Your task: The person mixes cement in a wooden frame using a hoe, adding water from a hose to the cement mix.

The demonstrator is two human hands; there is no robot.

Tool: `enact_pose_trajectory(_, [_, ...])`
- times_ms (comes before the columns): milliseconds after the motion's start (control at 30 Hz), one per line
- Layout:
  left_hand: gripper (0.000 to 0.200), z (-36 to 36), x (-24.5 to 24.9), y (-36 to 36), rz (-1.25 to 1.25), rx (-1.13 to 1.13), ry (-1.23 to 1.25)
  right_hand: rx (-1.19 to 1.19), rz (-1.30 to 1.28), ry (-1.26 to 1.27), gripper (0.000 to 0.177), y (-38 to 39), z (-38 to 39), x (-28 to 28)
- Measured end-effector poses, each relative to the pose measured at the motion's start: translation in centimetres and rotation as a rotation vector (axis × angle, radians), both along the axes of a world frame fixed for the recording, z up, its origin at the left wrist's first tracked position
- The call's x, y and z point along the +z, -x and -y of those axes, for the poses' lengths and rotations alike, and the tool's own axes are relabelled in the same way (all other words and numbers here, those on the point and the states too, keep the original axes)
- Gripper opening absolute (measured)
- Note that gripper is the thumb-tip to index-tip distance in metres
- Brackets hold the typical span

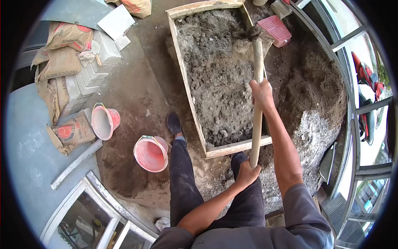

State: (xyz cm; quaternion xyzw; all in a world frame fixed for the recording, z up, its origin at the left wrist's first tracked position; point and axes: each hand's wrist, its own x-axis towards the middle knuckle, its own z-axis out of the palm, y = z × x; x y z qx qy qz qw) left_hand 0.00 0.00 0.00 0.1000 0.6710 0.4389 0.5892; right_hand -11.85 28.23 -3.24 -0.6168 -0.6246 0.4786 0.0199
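Note:
My right hand (262,94) is wrapped round the middle of a long wooden handle (256,128). Lower down, near its end, my left hand (247,174) grips the same handle. At the far end of the handle a dirt-covered tool head (248,47) lies over the right side of a wooden-framed trough (188,83). Grey-brown mix (219,89) with lumps and a rough surface fills much of the trough. The blade's edge is partly hidden against the mix.
Two reddish buckets (151,154) (105,121) stand left of my legs. Cement bags (64,62) rest on blocks at upper left. A red plastic scoop (275,31) lies beyond the trough's right edge. Soil and pale gravel (313,141) are heaped right, beside window frames (352,39).

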Motion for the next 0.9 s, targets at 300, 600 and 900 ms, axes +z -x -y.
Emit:
enact_pose_trajectory(300, [0.017,7.6,2.8,-7.4,0.329,0.042,0.371,-0.017,0.226,0.354,0.045,-11.9,10.4,-10.0])
enact_pose_trajectory(600, [0.027,3.0,3.2,1.0,-0.056,-0.045,0.085,-0.081,-0.181,0.057,0.031,-1.4,4.0,3.5])
enact_pose_trajectory(900, [0.012,-2.4,-2.5,7.9,0.119,0.213,0.165,0.023,0.157,0.258,0.048,9.2,0.2,-14.3])
